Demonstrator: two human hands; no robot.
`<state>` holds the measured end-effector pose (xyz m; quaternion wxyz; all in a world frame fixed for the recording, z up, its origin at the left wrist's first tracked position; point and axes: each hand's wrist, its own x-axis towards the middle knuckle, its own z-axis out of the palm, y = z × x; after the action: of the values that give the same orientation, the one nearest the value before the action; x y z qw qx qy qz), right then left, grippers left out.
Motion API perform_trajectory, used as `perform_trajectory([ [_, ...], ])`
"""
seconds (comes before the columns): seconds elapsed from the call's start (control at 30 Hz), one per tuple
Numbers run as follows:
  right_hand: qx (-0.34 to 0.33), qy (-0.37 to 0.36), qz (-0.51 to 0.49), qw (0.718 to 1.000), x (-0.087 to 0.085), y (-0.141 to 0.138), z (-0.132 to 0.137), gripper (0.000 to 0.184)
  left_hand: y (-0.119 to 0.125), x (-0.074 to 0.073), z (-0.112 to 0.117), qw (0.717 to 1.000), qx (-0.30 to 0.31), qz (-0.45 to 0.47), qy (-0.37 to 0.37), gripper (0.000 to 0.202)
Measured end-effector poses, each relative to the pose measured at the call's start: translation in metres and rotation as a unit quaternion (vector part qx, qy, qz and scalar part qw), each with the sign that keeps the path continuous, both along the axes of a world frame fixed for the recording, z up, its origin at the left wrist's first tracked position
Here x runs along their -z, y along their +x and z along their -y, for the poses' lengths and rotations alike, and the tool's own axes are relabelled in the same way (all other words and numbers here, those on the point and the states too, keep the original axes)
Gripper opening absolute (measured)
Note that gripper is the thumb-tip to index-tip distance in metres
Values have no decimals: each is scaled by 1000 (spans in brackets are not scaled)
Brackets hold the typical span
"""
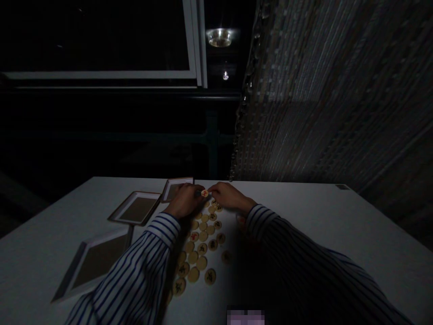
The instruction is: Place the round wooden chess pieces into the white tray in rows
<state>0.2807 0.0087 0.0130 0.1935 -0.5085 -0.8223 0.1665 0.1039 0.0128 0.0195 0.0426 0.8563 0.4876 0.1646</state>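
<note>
Between the fingertips of my left hand [185, 200] is a round Chinese chess piece [204, 193], its red character facing me. My right hand [230, 197] is curled, with its fingertips close beside that piece. Whether they touch it or hold anything else is too dark to tell. Below both hands, many pale wooden pieces lie spread over the white table. Some show black characters, such as the piece at the near end [210, 276]. One shows a red character [194, 236], and several have plain faces up. A reddish piece [241, 220] is partly hidden by my right sleeve.
Three shallow rectangular trays stand on the left: a near one [101, 259], a middle one [117, 212] and a far one [165, 192] behind my left hand. The white table [314, 221] extends right. A strand curtain [304, 99] hangs behind, beside a dark window [98, 36].
</note>
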Motion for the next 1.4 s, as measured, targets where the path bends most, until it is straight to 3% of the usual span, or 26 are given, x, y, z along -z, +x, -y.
perform_trajectory([
  [0.33,2,26,-37,999,-17,11,29,35,7,-7,21,996,19,87,-26,31],
  [0.73,25,20,-150,988,-14,34,63,29,28,-9,53,979,35,188,-73,31],
  [1.0,25,-13,-256,966,-1,51,81,26,45,-4,76,979,34,195,-42,30],
  [1.4,92,-78,-335,934,23,60,98,24,62,15,98,962,46,266,-46,29],
])
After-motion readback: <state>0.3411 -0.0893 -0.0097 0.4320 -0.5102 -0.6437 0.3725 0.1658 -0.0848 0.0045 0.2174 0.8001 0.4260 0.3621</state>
